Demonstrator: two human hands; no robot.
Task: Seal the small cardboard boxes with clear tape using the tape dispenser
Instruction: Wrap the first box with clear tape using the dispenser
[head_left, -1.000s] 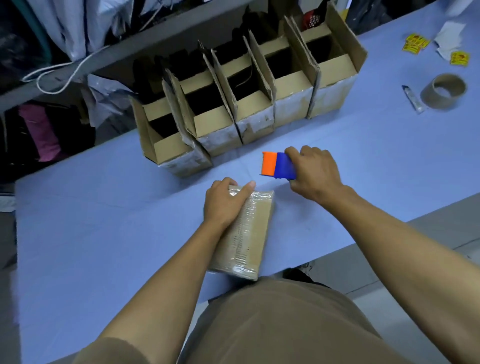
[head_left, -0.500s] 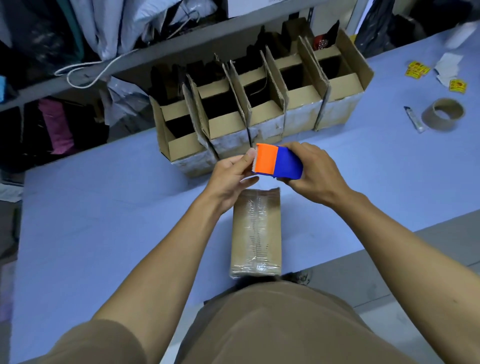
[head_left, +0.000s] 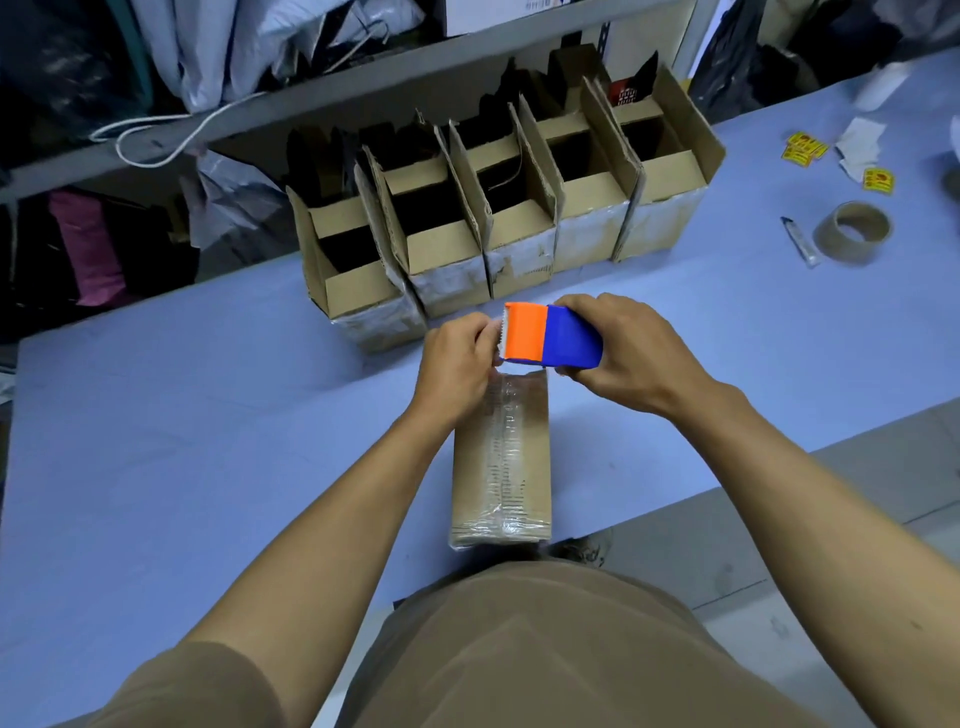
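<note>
Orange-blue tape dispenser (head_left: 550, 336) gripped by right hand (head_left: 631, 358), left hand (head_left: 457, 366) pinching its toothed edge, above box (head_left: 511, 457)

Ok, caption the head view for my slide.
Right hand grips orange-and-blue tape dispenser; left hand pinches at its toothed edge above the taped brown cardboard box.

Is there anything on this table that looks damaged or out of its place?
Yes. The row of open cardboard bins has torn, wrinkled tape along its lower fronts and ragged flap edges. Crumpled paper and yellow stickers lie scattered at the table's far right.
</note>
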